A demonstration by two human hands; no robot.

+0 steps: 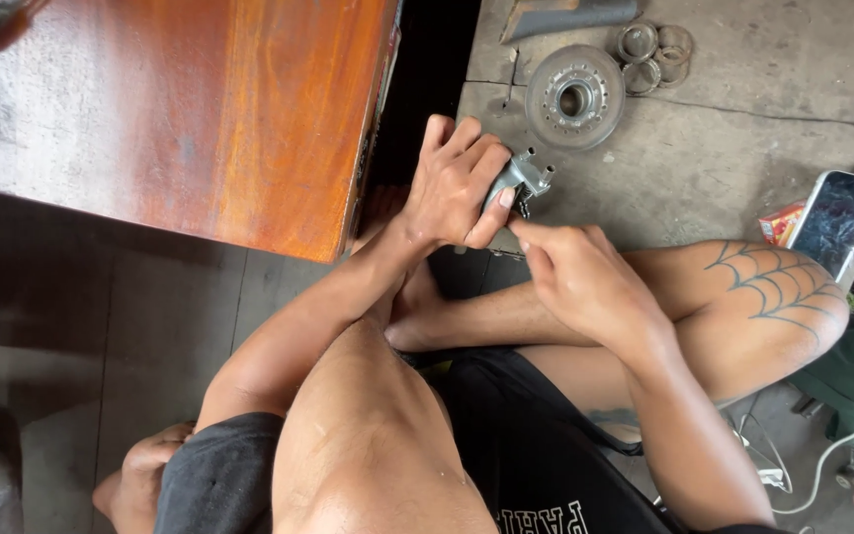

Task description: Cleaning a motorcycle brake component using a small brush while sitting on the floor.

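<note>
The left hand (pixel 457 183) has its fingers wrapped around a small grey metal part (pixel 523 178); the right hand (pixel 575 277) has its fingers pinching the part's lower edge.

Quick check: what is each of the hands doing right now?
Left hand: closed around a small grey metal part.
Right hand: fingertips pinched at the underside of that part; grip unclear.
</note>
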